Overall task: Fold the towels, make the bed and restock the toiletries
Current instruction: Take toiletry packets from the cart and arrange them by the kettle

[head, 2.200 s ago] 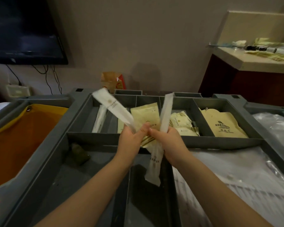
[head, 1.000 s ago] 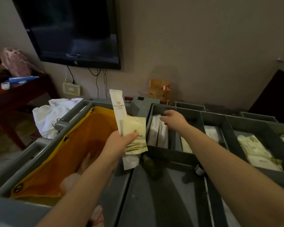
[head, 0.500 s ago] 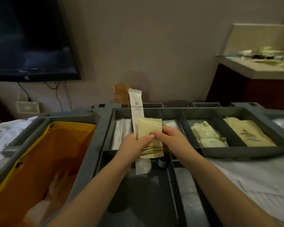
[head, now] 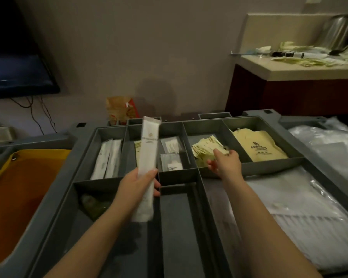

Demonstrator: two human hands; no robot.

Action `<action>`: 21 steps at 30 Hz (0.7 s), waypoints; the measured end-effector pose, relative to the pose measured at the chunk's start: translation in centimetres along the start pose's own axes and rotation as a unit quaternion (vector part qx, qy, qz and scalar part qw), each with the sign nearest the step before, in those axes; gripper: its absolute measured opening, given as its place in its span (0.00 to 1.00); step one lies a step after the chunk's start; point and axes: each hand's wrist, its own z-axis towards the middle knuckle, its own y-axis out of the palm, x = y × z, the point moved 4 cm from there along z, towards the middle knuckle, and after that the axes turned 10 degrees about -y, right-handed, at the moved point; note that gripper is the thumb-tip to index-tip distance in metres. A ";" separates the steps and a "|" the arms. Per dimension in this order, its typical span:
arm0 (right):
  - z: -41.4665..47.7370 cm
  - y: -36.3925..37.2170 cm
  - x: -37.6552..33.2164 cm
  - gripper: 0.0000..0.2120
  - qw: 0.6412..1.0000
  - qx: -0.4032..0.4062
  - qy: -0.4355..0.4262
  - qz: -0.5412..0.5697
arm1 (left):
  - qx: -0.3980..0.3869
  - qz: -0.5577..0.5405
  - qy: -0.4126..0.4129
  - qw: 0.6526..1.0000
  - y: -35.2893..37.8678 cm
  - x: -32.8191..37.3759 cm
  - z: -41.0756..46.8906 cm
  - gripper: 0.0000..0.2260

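Observation:
My left hand [head: 138, 184] is shut on a long white sachet [head: 149, 155] and holds it upright over the grey cart tray [head: 269, 168]. My right hand [head: 226, 162] reaches, palm down and fingers spread, onto a pile of pale yellow sachets [head: 204, 149] in a middle-right compartment. I cannot see anything gripped in it. Other compartments hold long white sachets [head: 109, 157], small clear packets [head: 171, 155] and beige bags [head: 257, 147].
A yellow laundry bag [head: 18, 187] hangs on the cart's left. Plastic-wrapped white linen [head: 301, 201] lies at the right. A dark object [head: 92, 203] sits in a near compartment. A counter [head: 301, 70] at back right carries loose toiletries and a metal kettle [head: 340, 33]. A TV [head: 14, 57] hangs left.
The yellow sachet that both hands held is gone from my left hand. My right hand has moved right, onto the yellow sachet pile. The left hand keeps the long white sachet.

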 end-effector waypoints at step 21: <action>-11.7 18.0 -2.9 0.14 0.776 -0.410 -0.297 -0.375 | 0.255 0.090 0.069 0.960 -10.3 2.6 3.0 0.26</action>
